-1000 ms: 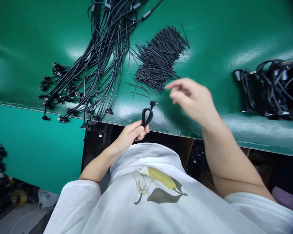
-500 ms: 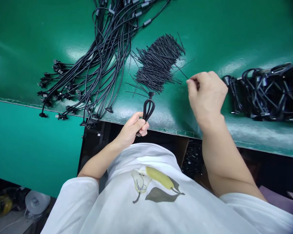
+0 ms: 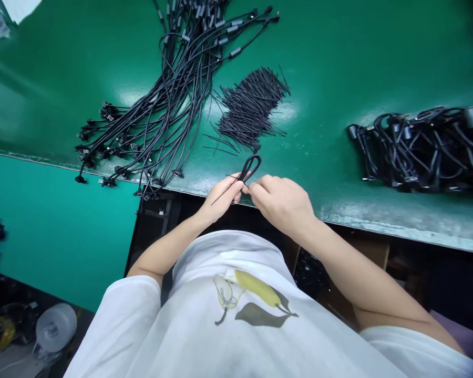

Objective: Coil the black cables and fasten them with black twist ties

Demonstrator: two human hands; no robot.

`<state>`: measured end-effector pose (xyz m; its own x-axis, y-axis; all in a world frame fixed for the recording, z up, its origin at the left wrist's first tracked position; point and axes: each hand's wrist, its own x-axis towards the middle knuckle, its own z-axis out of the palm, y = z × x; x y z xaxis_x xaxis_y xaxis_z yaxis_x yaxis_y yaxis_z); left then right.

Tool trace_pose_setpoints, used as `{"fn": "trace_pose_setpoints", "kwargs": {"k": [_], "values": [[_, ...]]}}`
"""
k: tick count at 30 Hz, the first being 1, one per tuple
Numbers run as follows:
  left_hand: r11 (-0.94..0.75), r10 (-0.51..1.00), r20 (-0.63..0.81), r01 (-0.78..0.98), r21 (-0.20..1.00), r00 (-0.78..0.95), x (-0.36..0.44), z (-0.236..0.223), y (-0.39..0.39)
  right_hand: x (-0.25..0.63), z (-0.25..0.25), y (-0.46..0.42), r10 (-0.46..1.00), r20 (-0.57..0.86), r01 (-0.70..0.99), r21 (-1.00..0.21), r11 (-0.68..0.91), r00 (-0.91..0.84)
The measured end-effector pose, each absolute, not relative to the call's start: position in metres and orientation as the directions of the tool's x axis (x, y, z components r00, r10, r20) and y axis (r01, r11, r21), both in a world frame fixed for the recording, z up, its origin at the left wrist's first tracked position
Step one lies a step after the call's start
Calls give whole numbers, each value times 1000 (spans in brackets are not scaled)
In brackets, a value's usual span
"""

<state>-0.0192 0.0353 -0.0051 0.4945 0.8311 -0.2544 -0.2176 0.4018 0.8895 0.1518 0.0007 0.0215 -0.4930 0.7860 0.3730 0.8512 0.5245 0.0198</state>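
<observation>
My left hand [image 3: 220,198] is closed around a folded black cable [image 3: 249,167], whose loop sticks up above the fingers at the near edge of the green table [image 3: 339,63]. My right hand [image 3: 281,202] is right beside it, fingers pinched on a thin black twist tie [image 3: 224,192] that crosses the cable and juts out to the lower left. Both hands touch at the cable. A pile of black twist ties [image 3: 250,105] lies just beyond the hands.
A large bundle of loose black cables with connectors [image 3: 157,110] spreads over the table's left. Coiled, tied cables [image 3: 421,149] lie in a heap at the right. A lower green surface [image 3: 55,231] sits at the left, with clutter and a tape roll [image 3: 55,328] on the floor.
My right hand picked a twist tie from the pile and came back toward me to meet the left hand at the folded cable. The left hand stayed shut on the cable.
</observation>
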Motion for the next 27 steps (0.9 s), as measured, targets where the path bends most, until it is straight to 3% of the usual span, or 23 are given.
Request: {"fn": "trace_pose_setpoints", "kwargs": {"k": [2,4,7,9,11,13,15,18,22,24,27], "values": [[418,833,-284,-203,885,476,-19,-7,37,151,22,3,712,396,800,112,590,-580],[539,789,-379,-250,804,484,-18,-5,40,151,21,6,663,408,758,124,640,-627],[797,602,-554,-396,456,574,-14,3,48,153,20,15,668,407,750,66,658,-622],[832,521,-601,-518,199,606,-9,11,55,154,22,25,717,407,789,16,614,-566],[790,514,-608,-610,60,605,-5,18,60,154,25,34,749,422,818,-29,575,-511],[770,531,-586,-637,34,611,-3,25,64,155,29,37,756,451,823,-79,563,-474],[781,573,-538,-612,127,618,-3,29,65,156,32,35,760,476,819,-131,559,-443],[743,668,-450,-494,452,593,-6,26,62,161,34,26,754,498,823,-129,553,-428],[460,816,-331,-183,869,474,-10,15,53,165,37,21,671,484,763,-9,646,-562],[245,869,-247,60,968,429,-11,12,49,166,41,24,616,489,716,27,697,-618],[-48,899,-105,333,942,426,-12,13,45,165,47,31,514,477,627,105,772,-713]]}}
